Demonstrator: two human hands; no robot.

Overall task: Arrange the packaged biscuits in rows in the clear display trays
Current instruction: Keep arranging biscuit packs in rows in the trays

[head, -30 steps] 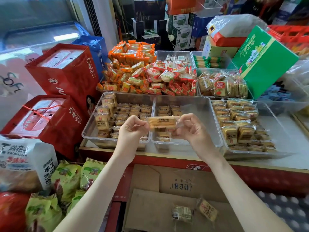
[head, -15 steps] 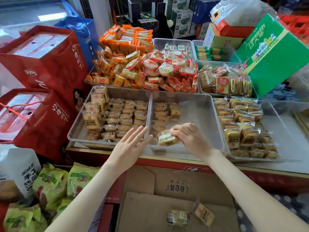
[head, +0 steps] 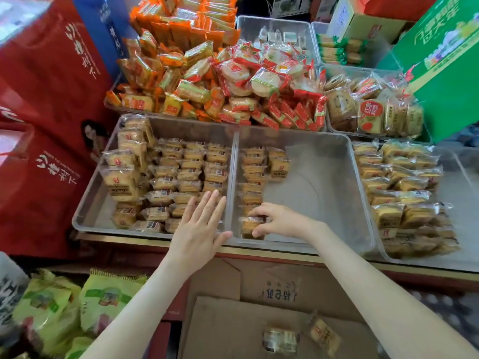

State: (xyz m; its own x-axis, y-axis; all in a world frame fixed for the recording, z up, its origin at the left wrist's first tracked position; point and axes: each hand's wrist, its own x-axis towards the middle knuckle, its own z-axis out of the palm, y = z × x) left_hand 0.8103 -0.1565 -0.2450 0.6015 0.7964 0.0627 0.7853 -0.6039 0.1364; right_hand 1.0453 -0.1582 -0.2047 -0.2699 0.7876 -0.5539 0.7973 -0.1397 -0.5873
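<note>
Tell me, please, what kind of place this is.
Probably a small snack shop: clear display trays of wrapped biscuits, loose heaps of other packaged snacks behind them, and red gift boxes at the left.

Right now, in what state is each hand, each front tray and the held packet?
left tray, nearly full of rows.
middle tray, mostly bare.
right tray, partly filled.
biscuit packet, held at the near end of the middle tray's left row.
right hand, gripping the biscuit packet.
left hand, open, fingers straight, over the left tray's near right corner.
</note>
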